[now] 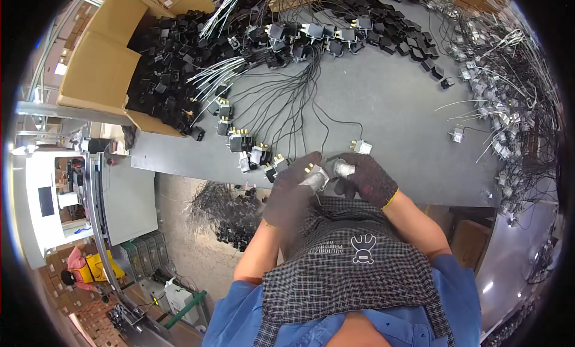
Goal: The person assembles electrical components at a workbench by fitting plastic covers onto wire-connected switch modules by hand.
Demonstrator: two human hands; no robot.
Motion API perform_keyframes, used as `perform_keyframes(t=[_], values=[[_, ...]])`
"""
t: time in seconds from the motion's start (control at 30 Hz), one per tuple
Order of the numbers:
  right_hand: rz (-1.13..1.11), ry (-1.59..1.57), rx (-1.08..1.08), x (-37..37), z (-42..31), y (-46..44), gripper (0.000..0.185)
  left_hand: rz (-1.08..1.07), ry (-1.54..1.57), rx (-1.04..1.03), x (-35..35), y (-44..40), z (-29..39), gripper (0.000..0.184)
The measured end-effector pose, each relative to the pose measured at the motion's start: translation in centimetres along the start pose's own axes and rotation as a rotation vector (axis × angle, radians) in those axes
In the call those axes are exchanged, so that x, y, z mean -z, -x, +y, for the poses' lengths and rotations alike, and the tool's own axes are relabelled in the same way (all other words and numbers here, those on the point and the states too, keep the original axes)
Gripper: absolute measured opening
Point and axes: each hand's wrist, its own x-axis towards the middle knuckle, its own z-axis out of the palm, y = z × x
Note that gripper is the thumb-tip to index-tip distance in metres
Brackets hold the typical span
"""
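Note:
Both my hands wear dark knit gloves and meet at the front edge of the grey table. My left hand [287, 197], partly smeared by motion, is closed on a plug [315, 178] with a pale body and brass pins. Close beside it, my right hand [370, 178] grips a small shiny grey piece [343, 168] whose kind I cannot make out. Another pale plug [362, 147] on a black cord lies just beyond my right hand. To the left of my hands, several plugs with black covers [238, 141] rest on the table, their cords running to a bundle [308, 77].
An opened carton [99, 77] spills a heap of black plastic covers [162, 77] at the left. More covered plugs [311, 32] line the back. Wired pale plugs [500, 119] are piled at the right. Tangled cords [218, 206] lie below the table; another person [93, 266] is at lower left.

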Motion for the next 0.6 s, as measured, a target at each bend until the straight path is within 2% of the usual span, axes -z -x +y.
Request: perform_keyframes(t=[0.03,0.1,0.13,0.2,0.23,0.3,0.4,0.47,0.57,0.6], values=[[-0.007,0.036,0.001,-0.2,-0.1,0.1,0.042,0.001,0.005,0.004,-0.1,0.2,-0.3,0.065],[-0.006,0.051,0.01,-0.3,0.0,-0.1,0.042,0.072,-0.344,-0.309,-0.2,0.6,-1.1,0.064],[-0.003,0.062,0.025,-0.4,0.1,-0.2,0.043,0.075,-0.343,-0.307,-0.3,0.9,-1.1,0.064],[0.016,0.02,0.002,-0.7,-0.5,-0.2,0.042,0.209,-0.173,-0.144,-0.9,1.5,-1.0,0.065],[0.04,-0.022,-0.019,-0.7,-0.8,-0.2,0.041,0.21,-0.172,-0.143,-1.3,1.8,-1.2,0.065],[0.025,-0.028,-0.014,-0.7,-0.5,-0.5,0.039,0.214,0.218,-0.069,-1.9,2.2,-1.7,0.064],[0.014,-0.065,-0.02,-0.6,0.2,-1.0,0.036,0.269,0.308,0.047,-1.8,2.3,-0.8,0.063],[0.02,-0.097,-0.032,-0.5,0.4,-1.3,0.035,0.262,0.282,0.053,-1.8,2.7,-1.1,0.063],[0.031,-0.013,-0.005,-0.5,0.2,-1.4,0.034,0.212,0.209,0.07,-1.7,2.5,-0.9,0.063],[-0.038,0.059,-0.035,-1.1,-0.2,-1.2,0.035,0.177,0.163,0.082,-1.5,2.4,-0.8,0.065]])
